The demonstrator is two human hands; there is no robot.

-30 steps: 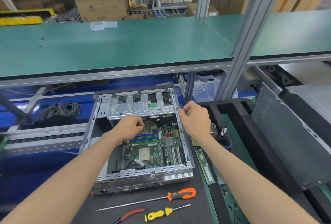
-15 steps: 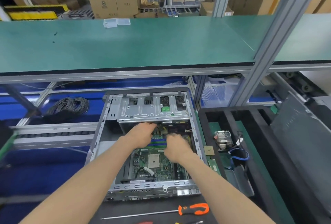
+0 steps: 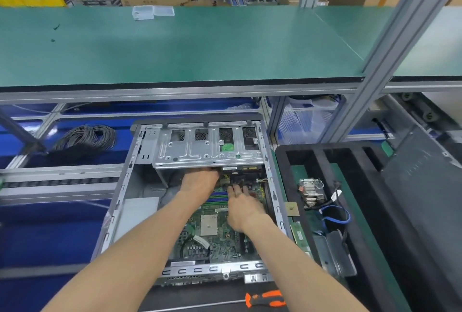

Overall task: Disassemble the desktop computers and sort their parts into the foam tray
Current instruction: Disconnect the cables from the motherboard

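An open desktop case [image 3: 117, 211] lies in front of me with its green motherboard [image 3: 220, 236] exposed. A metal drive cage [image 3: 207, 147] spans the far end of the case. My left hand [image 3: 200, 183] reaches under the cage's near edge next to yellow wires, and its fingertips are hidden. My right hand [image 3: 243, 205] is over the far part of the board, fingers curled down onto a black plug. To the right of the case, the black foam tray [image 3: 281, 153] holds a heatsink [image 3: 311, 191], a CPU chip [image 3: 291, 209], a memory stick [image 3: 298, 234] and a blue cable [image 3: 336, 214].
An orange-handled screwdriver [image 3: 266, 298] lies on the mat in front of the case. A coil of black cable [image 3: 85, 137] sits at the left on the blue surface. A grey case panel [image 3: 425, 186] leans at the right. A green shelf [image 3: 175, 44] overhangs the far side.
My right hand left the case's right wall and went down inside to the board's far edge. My left hand pushed further in under the drive cage. The camera moved closer.
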